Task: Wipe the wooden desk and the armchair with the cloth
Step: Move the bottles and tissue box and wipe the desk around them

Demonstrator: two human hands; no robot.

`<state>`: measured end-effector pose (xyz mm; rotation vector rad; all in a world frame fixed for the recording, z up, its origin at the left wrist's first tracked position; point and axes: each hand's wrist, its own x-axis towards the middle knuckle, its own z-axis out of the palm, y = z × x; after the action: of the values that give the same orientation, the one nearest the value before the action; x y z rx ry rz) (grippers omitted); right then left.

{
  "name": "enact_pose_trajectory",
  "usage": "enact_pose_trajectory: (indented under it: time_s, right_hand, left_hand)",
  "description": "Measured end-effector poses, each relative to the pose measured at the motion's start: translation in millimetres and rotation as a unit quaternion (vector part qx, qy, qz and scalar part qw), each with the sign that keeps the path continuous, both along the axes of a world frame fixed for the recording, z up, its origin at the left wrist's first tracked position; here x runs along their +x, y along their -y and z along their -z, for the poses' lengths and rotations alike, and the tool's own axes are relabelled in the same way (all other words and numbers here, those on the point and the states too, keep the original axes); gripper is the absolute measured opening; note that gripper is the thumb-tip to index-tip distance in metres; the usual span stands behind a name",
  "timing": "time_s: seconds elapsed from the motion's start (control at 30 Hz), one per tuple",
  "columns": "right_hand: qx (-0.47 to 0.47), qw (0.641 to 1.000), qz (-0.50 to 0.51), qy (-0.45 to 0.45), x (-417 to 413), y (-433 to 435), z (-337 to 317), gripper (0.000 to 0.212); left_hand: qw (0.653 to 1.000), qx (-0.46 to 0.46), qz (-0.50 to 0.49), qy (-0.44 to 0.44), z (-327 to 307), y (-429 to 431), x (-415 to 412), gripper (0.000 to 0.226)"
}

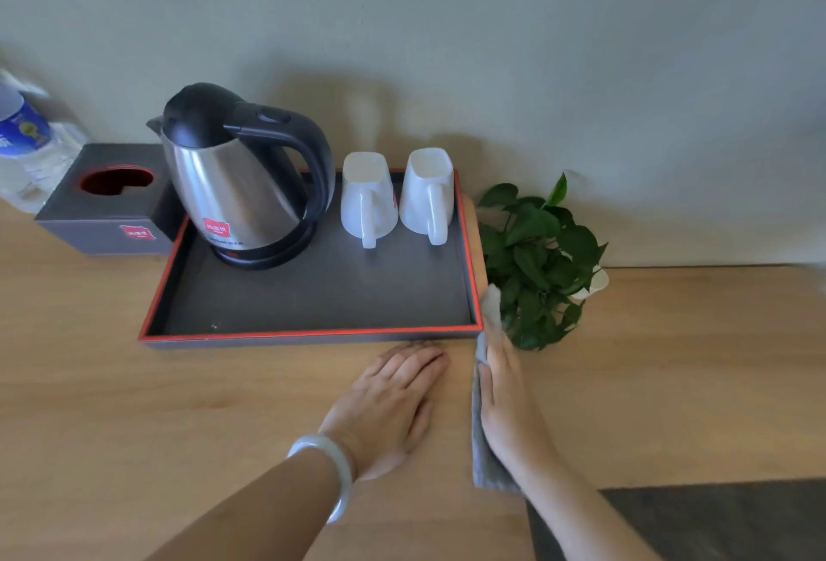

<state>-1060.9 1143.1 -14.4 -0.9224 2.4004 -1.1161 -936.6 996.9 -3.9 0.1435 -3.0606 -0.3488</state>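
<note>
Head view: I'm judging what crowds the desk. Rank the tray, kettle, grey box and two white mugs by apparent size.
1. tray, clearly largest
2. kettle
3. grey box, partly hidden behind the kettle and tray
4. left mug and right mug: they look alike, so no ranking between them

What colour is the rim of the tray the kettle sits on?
Red-orange, around a dark grey tray; clearest in the head view.

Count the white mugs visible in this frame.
2. Both stand on the tray, right of the kettle: left mug, right mug. None appear hidden.
</note>
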Motion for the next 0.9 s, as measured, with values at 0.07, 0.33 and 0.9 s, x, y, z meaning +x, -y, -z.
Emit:
enact_pose_trajectory:
  time_s: [0.07,0.33,0.9]
  right_hand:
    - [0.101,0.993,0.027,-0.06,36,-22,1,0.05]
    - [0.269,0.945,-0.008,-0.188,135,-3,-13,0.061]
    - [0.163,0.977,0.128,-0.047,86,-56,-35,0.053]
  left_hand:
    - [1.0,0.001,0.002,-0.003,1,0,1,0.052]
    - [1.0,0.027,0.011,-0.007,1,2,-1,0.047]
    - [0.987,0.047,-0.153,0.02,-21,-121,41,0.058]
